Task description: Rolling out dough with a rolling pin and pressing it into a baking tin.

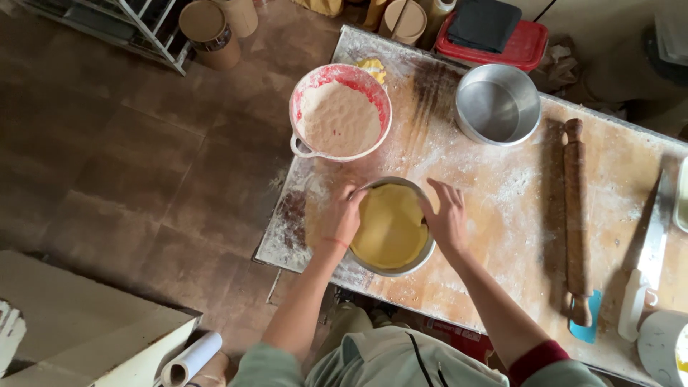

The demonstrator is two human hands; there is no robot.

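A round metal pan point(393, 266) lined with yellow dough point(390, 228) sits near the front edge of the floured wooden counter point(502, 201), and everything else is placed here relative to that pan. The left hand point(342, 215) rests on the pan's left rim, fingers curled over the edge and pressing the dough against the wall. The right hand point(446, 215) rests on the right rim, fingers spread and bent onto the dough's edge. Neither grip closes around anything; both hands are part open, fingertips on dough and rim. The dough covers the pan's floor and climbs its sides.

Just behind the pan, toward the far left, stands a red bowl point(340, 111) holding flour, its handle pointing at the counter's left edge. Beyond that bowl lies a small scrap of yellow dough point(373, 69). Behind the pan to the right stands an empty metal pan point(497, 104). Well to the right of the lined pan lies a wooden rolling pin point(575, 215), running front to back, with a blue scraper point(589, 324) at its near end. Farther right lies a long knife point(648, 258) with a white handle. At the far edge of the counter, behind the empty pan, sits a red-lidded box point(527, 46) with a dark cloth point(484, 23) on top.
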